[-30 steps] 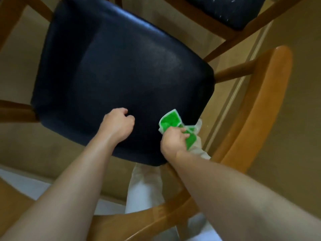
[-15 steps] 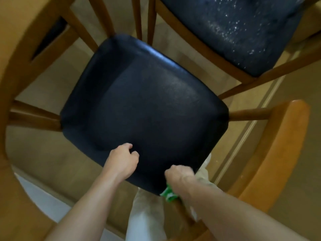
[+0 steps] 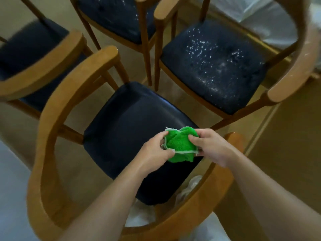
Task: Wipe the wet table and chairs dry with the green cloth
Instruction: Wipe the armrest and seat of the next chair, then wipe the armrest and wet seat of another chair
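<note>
Right now both hands meet over the near-right corner of the nearest chair seat (image 3: 128, 129), and the green cloth (image 3: 180, 145) is bunched between them, held up just above the dark cushion rather than lying on it. The left hand (image 3: 154, 153) pinches the cloth's left side — thumb along the pale hem at the bottom, fingers curled over the top edge. The right hand (image 3: 212, 146) grips the right side, its fingers curled around the folds. The cloth is crumpled into a loose wad, with its whitish border showing along the left and lower edges.

The seat under the hands looks dark and smooth, with a dull sheen and no droplets that I can make out. Its curved wooden armrest frame (image 3: 57, 122) wraps around the left and near sides. Beyond its far-right corner stands a second chair (image 3: 213, 65) — its dark seat is speckled with bright water drops across most of the surface. A third chair (image 3: 116, 16) stands at the far edge of the view, a few drops glinting on its seat, and a fourth chair (image 3: 29, 49), blurred, sits to the far left.
</note>
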`<act>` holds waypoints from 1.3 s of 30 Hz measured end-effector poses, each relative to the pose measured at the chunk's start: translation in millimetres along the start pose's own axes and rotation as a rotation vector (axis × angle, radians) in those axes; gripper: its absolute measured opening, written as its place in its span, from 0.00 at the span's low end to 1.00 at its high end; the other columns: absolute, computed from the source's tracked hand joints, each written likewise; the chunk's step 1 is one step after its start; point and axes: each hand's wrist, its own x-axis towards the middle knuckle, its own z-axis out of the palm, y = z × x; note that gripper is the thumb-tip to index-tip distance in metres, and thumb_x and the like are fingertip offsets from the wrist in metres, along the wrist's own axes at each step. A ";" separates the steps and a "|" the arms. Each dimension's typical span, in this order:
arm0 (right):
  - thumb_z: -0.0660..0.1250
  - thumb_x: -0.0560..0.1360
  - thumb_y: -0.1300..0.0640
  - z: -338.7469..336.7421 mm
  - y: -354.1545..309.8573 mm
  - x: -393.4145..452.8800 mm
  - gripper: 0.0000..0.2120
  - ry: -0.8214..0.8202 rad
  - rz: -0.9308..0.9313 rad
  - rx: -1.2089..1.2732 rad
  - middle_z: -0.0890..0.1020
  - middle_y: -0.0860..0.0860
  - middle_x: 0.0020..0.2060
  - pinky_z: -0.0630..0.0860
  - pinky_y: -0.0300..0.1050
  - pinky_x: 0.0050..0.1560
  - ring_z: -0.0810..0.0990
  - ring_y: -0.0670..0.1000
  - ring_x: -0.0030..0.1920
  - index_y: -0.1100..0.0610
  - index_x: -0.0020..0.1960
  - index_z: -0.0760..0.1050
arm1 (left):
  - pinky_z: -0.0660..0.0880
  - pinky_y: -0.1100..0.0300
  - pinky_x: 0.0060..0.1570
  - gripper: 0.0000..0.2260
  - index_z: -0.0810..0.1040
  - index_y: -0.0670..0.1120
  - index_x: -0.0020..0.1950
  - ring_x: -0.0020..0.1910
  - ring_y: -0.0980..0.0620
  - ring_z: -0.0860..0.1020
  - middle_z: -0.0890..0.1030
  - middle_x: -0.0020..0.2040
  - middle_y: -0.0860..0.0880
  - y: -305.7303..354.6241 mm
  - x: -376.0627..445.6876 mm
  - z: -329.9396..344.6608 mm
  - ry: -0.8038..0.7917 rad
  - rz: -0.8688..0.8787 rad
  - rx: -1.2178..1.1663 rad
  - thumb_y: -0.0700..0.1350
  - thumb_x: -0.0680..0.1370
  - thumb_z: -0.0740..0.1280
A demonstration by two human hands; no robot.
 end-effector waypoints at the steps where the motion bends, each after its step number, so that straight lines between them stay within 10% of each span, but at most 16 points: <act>1: 0.58 0.82 0.58 -5.3 -4.6 -15.2 0.12 -0.050 -0.004 0.138 0.84 0.58 0.52 0.80 0.53 0.52 0.83 0.57 0.53 0.59 0.59 0.78 | 0.74 0.53 0.61 0.29 0.68 0.55 0.71 0.59 0.57 0.77 0.78 0.62 0.52 14.6 -6.5 3.0 -0.013 0.022 -0.056 0.42 0.71 0.71; 9: 0.55 0.83 0.55 -50.6 -37.4 -84.2 0.16 -0.064 -0.100 0.201 0.84 0.58 0.52 0.80 0.47 0.46 0.83 0.58 0.53 0.60 0.58 0.79 | 0.78 0.54 0.49 0.10 0.79 0.50 0.50 0.44 0.55 0.80 0.81 0.46 0.51 97.3 -35.9 40.4 0.139 0.126 0.031 0.48 0.71 0.75; 16: 0.63 0.79 0.49 -68.9 -47.6 -97.3 0.17 0.417 -0.163 -0.488 0.82 0.55 0.33 0.76 0.49 0.36 0.80 0.52 0.33 0.58 0.40 0.81 | 0.75 0.58 0.37 0.10 0.77 0.51 0.43 0.38 0.55 0.78 0.79 0.38 0.54 126.9 -40.5 56.1 0.279 0.158 0.395 0.56 0.72 0.71; 20: 0.65 0.78 0.47 -69.0 -47.8 -110.9 0.18 0.565 -0.166 -0.439 0.81 0.52 0.28 0.75 0.44 0.29 0.80 0.49 0.28 0.57 0.35 0.80 | 0.75 0.59 0.33 0.11 0.76 0.55 0.47 0.36 0.57 0.78 0.78 0.38 0.55 142.9 -45.8 55.1 0.179 0.242 0.467 0.59 0.72 0.70; 29: 0.65 0.76 0.60 -119.6 -81.7 -107.1 0.10 0.347 -0.216 0.052 0.81 0.62 0.38 0.81 0.49 0.38 0.83 0.57 0.40 0.60 0.36 0.79 | 0.70 0.57 0.30 0.13 0.76 0.50 0.40 0.35 0.55 0.76 0.76 0.37 0.54 172.2 -34.8 86.5 0.069 0.314 0.825 0.59 0.71 0.70; 39: 0.62 0.75 0.65 -311.2 -167.8 -35.7 0.09 0.136 -0.187 0.027 0.80 0.62 0.38 0.81 0.59 0.45 0.83 0.60 0.42 0.59 0.36 0.73 | 0.71 0.57 0.33 0.06 0.71 0.53 0.42 0.36 0.53 0.77 0.78 0.38 0.51 257.8 91.1 177.0 0.350 0.157 0.379 0.48 0.76 0.67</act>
